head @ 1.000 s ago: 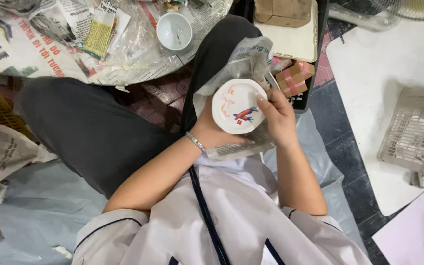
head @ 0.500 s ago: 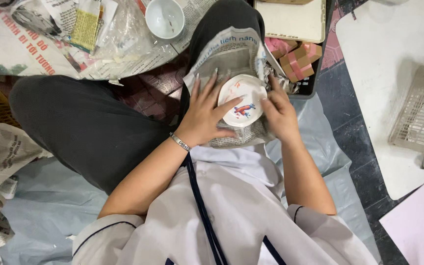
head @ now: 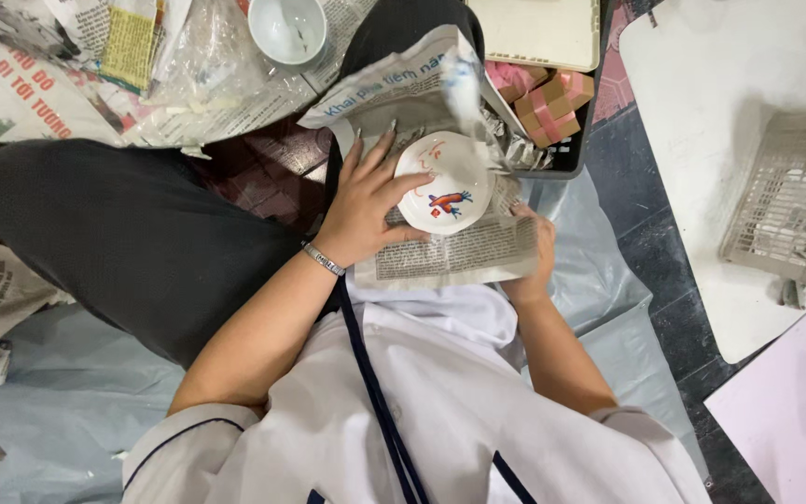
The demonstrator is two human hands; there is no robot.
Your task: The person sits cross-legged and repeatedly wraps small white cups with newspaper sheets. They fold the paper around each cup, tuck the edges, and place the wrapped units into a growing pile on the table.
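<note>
Newspaper sheet [head: 440,238] now lies spread over the lap, opened wider than half a second ago, when it sat bunched round the dish. Far corner of the sheet stands up, folded, beside the black tray [head: 578,154].

Dish [head: 445,182], small, white, with a red-and-blue painted figure, sits face up on the sheet, centre of scene. It shows more of its face than before.

Left hand [head: 366,205] rests open, fingers spread, palm on the paper, fingertips touching the dish's left rim; before, it covered more of the dish. Right hand [head: 534,252] is mostly under the sheet's right edge, fingers curled on the paper; grip on the paper only, not the dish.

Far left: crumpled newspapers [head: 20,79] with red lettering and a yellow printed panel [head: 132,47]. White cup [head: 288,28] stands on clear plastic there. Pink-and-tan boxes [head: 543,93] lie in the tray. Grey basket [head: 795,205] sits far right on a white board [head: 701,93].
</note>
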